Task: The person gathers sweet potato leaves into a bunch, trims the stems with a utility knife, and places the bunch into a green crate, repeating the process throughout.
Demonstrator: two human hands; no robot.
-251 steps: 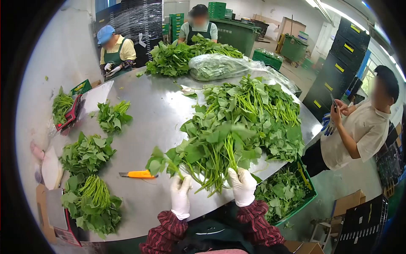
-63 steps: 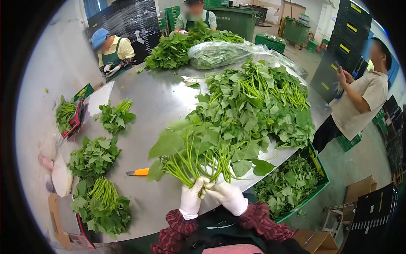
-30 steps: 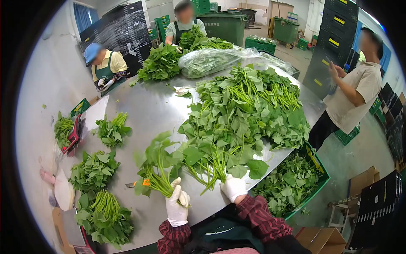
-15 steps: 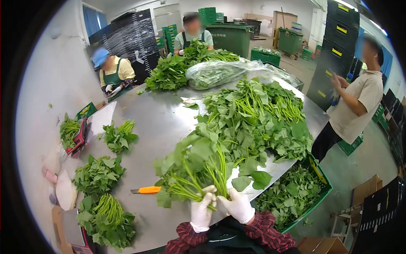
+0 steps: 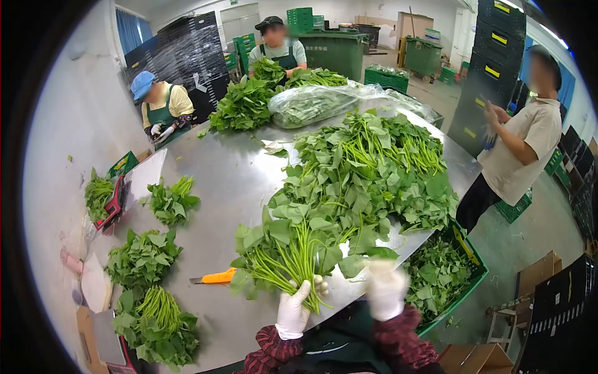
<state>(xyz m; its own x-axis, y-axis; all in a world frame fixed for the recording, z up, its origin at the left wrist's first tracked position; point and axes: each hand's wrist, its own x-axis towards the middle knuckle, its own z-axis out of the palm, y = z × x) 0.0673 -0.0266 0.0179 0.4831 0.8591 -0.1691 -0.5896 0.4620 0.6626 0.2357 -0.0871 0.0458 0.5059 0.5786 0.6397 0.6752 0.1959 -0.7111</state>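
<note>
Left white-gloved hand [image 5: 294,313]: grip closed round stem ends of green leafy bunch [image 5: 288,250] over grey metal tabletop [image 5: 227,215], long axis running forward-left; right white-gloved hand [image 5: 385,290] apart, rightward (blurred, can't tell grip).

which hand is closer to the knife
Left. The left hand, gripping a bunch, is to the right of the knife and nearer the person; the right hand is much farther right, near the crate.
</note>
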